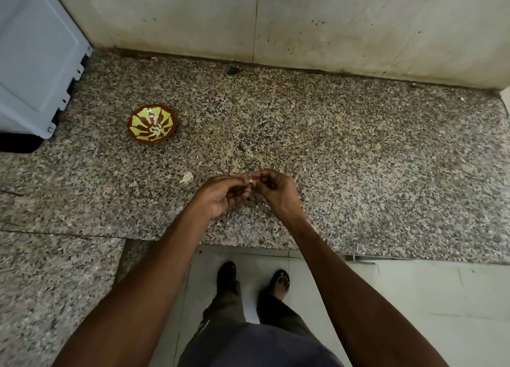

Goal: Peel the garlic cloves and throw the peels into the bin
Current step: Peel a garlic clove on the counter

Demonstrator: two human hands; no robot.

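Both hands [248,188] pinch a garlic clove [250,181], mostly hidden by fingers.

Readable text: none on the granite counter [331,146], the wall behind it, or the grey appliance at the counter's left edge.
Patterned bowl [151,124]: painted design only, no lettering.

2 hands [225,194] [274,191], 1 bowl [152,124], 1 garlic clove [250,181], 1 loose peel [187,177].
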